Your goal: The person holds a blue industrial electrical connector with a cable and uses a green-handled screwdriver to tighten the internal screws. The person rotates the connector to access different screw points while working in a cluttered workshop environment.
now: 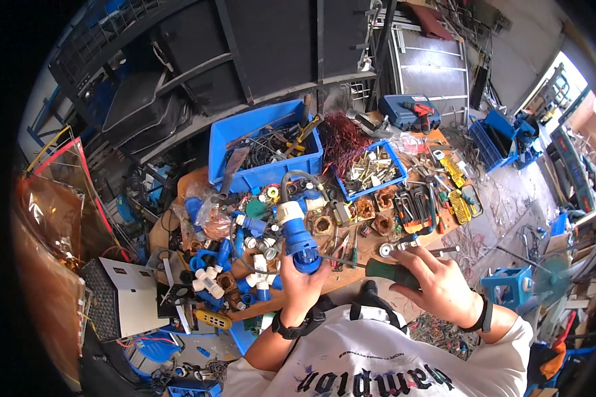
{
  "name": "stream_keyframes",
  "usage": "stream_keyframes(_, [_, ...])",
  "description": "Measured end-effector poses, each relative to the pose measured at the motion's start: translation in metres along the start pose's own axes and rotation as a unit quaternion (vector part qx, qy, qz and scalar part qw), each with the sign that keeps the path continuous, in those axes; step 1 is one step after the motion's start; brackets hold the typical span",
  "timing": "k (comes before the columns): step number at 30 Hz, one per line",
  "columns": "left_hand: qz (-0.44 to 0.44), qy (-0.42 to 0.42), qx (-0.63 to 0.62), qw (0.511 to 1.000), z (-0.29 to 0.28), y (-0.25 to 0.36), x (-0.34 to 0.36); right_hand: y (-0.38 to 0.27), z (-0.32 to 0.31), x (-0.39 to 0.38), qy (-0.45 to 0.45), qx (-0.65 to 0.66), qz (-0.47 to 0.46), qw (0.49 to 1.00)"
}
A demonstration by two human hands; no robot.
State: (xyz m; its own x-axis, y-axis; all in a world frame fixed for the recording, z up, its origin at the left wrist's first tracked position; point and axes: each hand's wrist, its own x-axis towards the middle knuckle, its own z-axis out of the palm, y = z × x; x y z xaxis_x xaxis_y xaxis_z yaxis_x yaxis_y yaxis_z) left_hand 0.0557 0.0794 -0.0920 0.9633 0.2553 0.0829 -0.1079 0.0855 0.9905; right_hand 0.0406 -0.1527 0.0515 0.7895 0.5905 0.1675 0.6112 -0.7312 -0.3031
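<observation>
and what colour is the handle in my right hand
The handle is dark green, clearest in the head view.

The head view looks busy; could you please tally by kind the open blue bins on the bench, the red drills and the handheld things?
Open blue bins: 2 (large bin, small bin)
Red drill: 1
Blue-and-white connector, left hand: 1
Green-handled screwdriver, right hand: 1
Total: 5

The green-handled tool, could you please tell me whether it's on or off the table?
Off: the right hand grips its green handle, with the shaft pointing toward the blue connector in the left hand. Tip contact is unclear.
</observation>
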Motion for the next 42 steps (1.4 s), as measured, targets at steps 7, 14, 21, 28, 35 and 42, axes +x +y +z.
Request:
stream_keyframes(7, [0.068, 0.021, 0.022, 0.997, 0.018, 0.007, -0.005, 0.01, -0.024, -0.002, -0.049, 0.189, 0.071, 0.978])
stream_keyframes(14, [0.042, 0.04, -0.007, 0.998, 0.061, 0.015, -0.016, 0.066, -0.016, -0.023, 0.152, 0.315, -0.031, 0.936])
stream_keyframes(21, [0.019, 0.068, 0.025, 0.997, 0.098, 0.02, -0.028, 0.099, -0.043, -0.048, 0.087, 0.305, 0.031, 0.948])
stream_keyframes(28, [0.003, 0.115, -0.039, 0.993, 0.142, 0.017, -0.055, 0.151, -0.043, -0.057, 0.187, 0.332, -0.192, 0.905])
stream_keyframes(35, [0.069, 0.144, 0.034, 0.987, 0.172, 0.025, -0.074, 0.178, -0.027, -0.083, 0.197, 0.485, -0.135, 0.841])
stream_keyframes(42, [0.063, 0.121, 0.0, 0.991, 0.192, 0.035, -0.069, 0.191, -0.033, -0.089, 0.215, 0.54, -0.142, 0.801])
